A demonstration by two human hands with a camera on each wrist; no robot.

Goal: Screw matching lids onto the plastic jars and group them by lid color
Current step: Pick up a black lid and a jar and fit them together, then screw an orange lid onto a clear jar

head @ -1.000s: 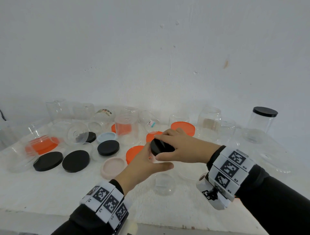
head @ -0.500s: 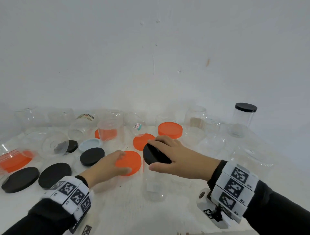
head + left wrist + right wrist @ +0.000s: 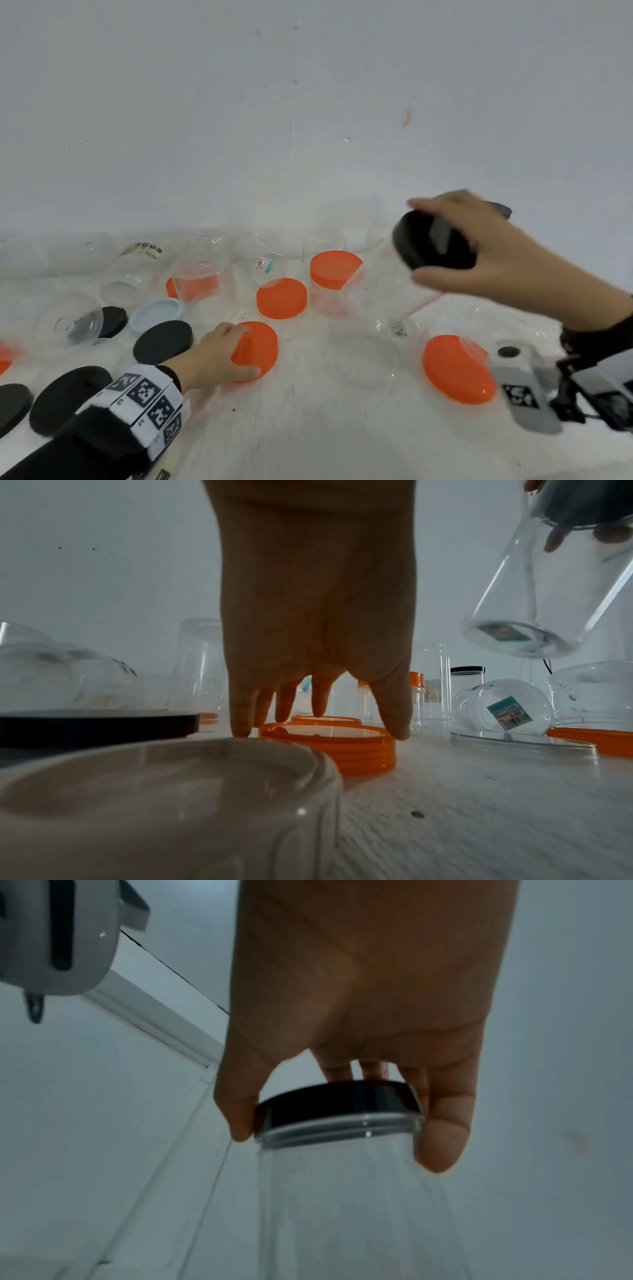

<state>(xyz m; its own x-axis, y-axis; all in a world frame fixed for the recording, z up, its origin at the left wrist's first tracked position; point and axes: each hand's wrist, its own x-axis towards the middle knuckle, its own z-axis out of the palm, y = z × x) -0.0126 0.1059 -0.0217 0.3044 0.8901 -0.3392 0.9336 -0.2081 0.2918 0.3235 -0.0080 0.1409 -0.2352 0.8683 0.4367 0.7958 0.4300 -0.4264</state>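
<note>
My right hand (image 3: 416, 241) grips the black lid (image 3: 433, 245) screwed on a clear jar (image 3: 387, 308) and holds the jar in the air at the right, tilted with its base down-left. In the right wrist view the thumb and fingers of the right hand (image 3: 339, 1139) clasp the black lid (image 3: 339, 1104) above the jar (image 3: 359, 1204). My left hand (image 3: 245, 349) grips an orange lid (image 3: 263, 346) lying on the white table. In the left wrist view the fingers of the left hand (image 3: 320, 731) straddle that orange lid (image 3: 359, 753), which lies open side up.
Several black lids (image 3: 162, 341) and a light blue lid (image 3: 157, 313) lie at the left. An orange-lidded jar (image 3: 334, 270) and a loose orange lid (image 3: 282, 298) stand behind. A jar with an orange lid (image 3: 457, 368) lies at the right. Clear jars line the wall.
My left hand let go of the jar and moved left onto the orange lid. My right hand lifted the black-lidded jar up and to the right.
</note>
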